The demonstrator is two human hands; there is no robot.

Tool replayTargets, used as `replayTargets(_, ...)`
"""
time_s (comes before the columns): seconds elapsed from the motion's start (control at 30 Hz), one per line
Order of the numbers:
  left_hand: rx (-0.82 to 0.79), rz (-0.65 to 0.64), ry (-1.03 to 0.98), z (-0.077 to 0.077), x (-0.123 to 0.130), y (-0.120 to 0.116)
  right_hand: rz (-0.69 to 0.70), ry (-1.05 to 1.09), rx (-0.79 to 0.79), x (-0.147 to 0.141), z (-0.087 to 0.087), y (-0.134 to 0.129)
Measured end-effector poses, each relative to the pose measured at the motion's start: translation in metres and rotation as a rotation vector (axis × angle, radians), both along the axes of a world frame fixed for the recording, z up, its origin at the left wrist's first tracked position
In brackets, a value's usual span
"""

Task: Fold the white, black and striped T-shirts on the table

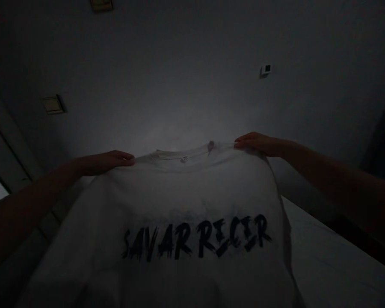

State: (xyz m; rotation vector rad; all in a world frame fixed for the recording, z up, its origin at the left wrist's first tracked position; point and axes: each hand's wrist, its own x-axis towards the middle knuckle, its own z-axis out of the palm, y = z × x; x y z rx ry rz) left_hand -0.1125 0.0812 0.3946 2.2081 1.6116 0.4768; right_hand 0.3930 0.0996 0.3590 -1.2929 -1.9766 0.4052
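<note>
A white T-shirt (192,192) with dark brush-style lettering across its chest hangs spread out in front of me. Its neckline is at the top, between my hands, with a small label inside the collar. My left hand (112,161) pinches the shoulder on the left. The opposite shoulder is pinched by my right hand (255,142), slightly higher. The shirt's lower part runs out of view at the bottom.
The room is dim. Behind the shirt is a plain wall with a switch plate (53,105) on the left and a small white device (266,69) on the right. A pale flat surface (333,248) lies at lower right.
</note>
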Motion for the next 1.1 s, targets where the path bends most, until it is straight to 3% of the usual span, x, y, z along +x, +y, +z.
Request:
replayTargets(0.13,-0.114,-0.073,0.049,-0.064,0.012,0.056,0.097,-0.101,-0.153,-0.014,-0.062,0.059)
replayTargets(0.27,-0.043,-0.134,0.106,-0.151,0.014,0.121,0.061,-0.198,-0.162,-0.021,-0.147,0.115)
replayTargets(0.43,0.049,0.081,0.163,-0.270,0.021,0.173,-0.144,-0.330,-0.167,-0.031,-0.260,0.163)
replayTargets(0.5,0.056,0.144,0.172,-0.309,0.024,0.182,-0.191,-0.360,-0.171,-0.034,-0.296,0.175)
replayTargets(0.57,0.062,0.188,0.180,-0.338,0.027,0.190,-0.220,-0.385,-0.174,-0.037,-0.322,0.185)
replayTargets(0.7,0.077,0.269,0.207,-0.367,0.031,0.207,-0.270,-0.435,-0.162,-0.036,-0.346,0.206)
replayTargets(1.1,0.045,0.374,0.299,-0.380,0.033,0.257,-0.308,-0.568,-0.118,-0.036,-0.358,0.255)
